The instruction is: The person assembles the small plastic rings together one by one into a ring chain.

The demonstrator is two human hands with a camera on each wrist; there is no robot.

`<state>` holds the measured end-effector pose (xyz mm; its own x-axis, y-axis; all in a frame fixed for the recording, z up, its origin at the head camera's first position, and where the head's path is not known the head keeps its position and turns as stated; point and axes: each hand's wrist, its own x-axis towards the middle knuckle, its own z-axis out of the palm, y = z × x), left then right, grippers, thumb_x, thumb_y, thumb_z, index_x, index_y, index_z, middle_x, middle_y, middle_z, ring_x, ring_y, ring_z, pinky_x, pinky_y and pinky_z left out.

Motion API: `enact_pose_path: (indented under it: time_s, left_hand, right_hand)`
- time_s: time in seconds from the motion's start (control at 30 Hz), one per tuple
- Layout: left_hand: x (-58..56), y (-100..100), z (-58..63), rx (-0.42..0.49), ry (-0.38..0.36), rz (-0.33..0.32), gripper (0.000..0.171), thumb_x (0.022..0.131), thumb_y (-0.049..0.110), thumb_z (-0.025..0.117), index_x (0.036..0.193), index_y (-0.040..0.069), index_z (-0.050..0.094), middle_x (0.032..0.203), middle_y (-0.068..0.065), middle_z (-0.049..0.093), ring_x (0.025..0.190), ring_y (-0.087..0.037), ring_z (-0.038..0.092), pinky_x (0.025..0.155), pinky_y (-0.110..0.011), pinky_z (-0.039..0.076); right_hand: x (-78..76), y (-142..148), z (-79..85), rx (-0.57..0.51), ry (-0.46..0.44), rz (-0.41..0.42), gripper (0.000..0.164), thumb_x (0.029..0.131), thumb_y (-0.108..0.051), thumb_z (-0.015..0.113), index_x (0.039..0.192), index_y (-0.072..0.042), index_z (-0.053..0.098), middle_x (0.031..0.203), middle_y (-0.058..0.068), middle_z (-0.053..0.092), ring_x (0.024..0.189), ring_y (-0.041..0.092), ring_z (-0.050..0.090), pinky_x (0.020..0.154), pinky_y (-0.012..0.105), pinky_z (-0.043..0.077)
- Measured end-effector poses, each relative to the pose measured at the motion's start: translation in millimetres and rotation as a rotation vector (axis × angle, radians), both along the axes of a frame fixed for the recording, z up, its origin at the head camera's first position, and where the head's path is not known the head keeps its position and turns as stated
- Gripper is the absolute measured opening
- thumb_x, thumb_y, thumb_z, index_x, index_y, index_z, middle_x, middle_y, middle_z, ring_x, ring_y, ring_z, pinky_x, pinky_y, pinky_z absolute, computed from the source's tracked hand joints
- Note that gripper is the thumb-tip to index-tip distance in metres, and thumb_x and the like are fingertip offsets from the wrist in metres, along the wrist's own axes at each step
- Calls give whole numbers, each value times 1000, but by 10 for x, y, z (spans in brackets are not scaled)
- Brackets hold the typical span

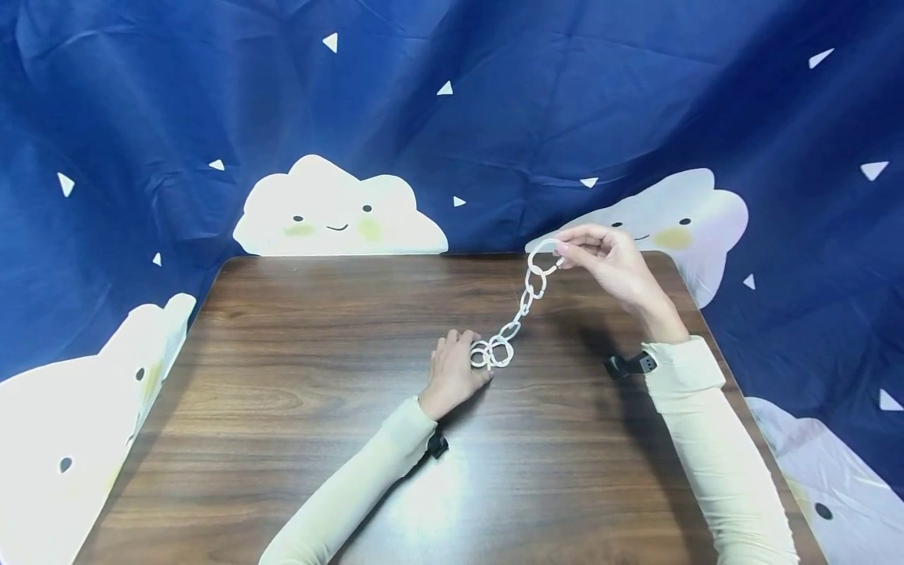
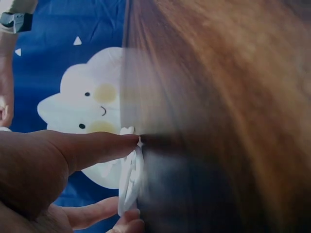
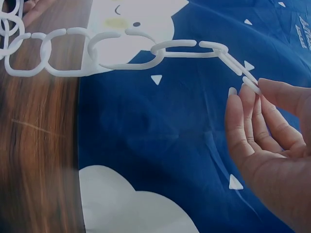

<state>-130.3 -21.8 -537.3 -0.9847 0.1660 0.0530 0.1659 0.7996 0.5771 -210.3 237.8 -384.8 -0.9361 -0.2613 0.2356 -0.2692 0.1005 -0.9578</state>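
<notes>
A chain of white plastic links slants from the tabletop up to the right. Each link in the right wrist view is an oval ring with a small gap. My right hand is raised near the table's far right and pinches the end link between thumb and fingertips. Low over the table, my left hand holds the bunched links at the other end. In the left wrist view, its thumb lies on one side of the links and its fingertips on the other.
The brown wooden table has rounded far corners. A blue curtain with white clouds and triangles hangs behind it and at both sides. Dark wrist devices sit at both sleeve cuffs.
</notes>
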Motion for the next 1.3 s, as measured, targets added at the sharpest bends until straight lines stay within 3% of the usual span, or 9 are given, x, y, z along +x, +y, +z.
enact_pose_path:
  time_s: [0.2,0.3,0.5,0.73,0.97,1.17,1.3]
  left_hand:
    - [-26,-58,-10,72,26,-24,64,72,19,94,126,3,64,111,-18,65,99,-35,63,84,-46,54]
    - [-32,-99,-10,111,18,-20,62,72,16,94,123,1,64,105,-18,67,94,-32,65,81,-46,55]
    - [-50,-164,-29,168,12,-29,51,74,14,93,115,0,66,92,-12,70,84,-22,62,75,-35,50]
    - [-99,-205,-56,220,-19,-27,36,72,9,93,99,1,71,83,-11,73,69,-10,56,71,-27,50]
    - [-135,-219,-42,216,-42,-35,33,73,13,93,95,3,71,86,-11,72,70,-10,53,70,-26,47]
    - [-132,-203,-34,175,-38,-46,26,74,10,89,88,5,67,83,-10,70,70,-12,53,66,-24,44]
    - [-133,-195,-18,169,-39,-37,17,79,8,83,85,6,68,80,-7,71,69,-11,55,65,-23,43]
  right_hand:
    - [-5,120,-6,-27,0,-8,17,98,-2,70,113,4,73,97,-1,80,80,11,76,75,25,64]
    - [-11,169,-18,-47,-1,-10,16,98,-1,69,113,3,74,97,-3,80,82,11,76,75,26,65]
    - [4,240,-6,-70,-20,-31,15,98,-1,69,111,-2,76,95,-5,80,83,8,75,75,24,64]
    - [6,337,16,-69,5,-35,17,98,0,69,113,8,72,95,-4,81,81,8,75,70,25,64]
    - [-8,415,37,-61,30,-27,16,98,2,68,112,4,74,96,-5,81,80,7,75,67,24,64]
    - [13,496,45,12,-1,-56,14,98,-1,69,108,-5,77,78,-9,74,58,3,61,50,19,54]
    - [14,536,66,-57,-11,11,14,98,4,66,110,2,74,85,-4,77,62,6,68,56,20,60]
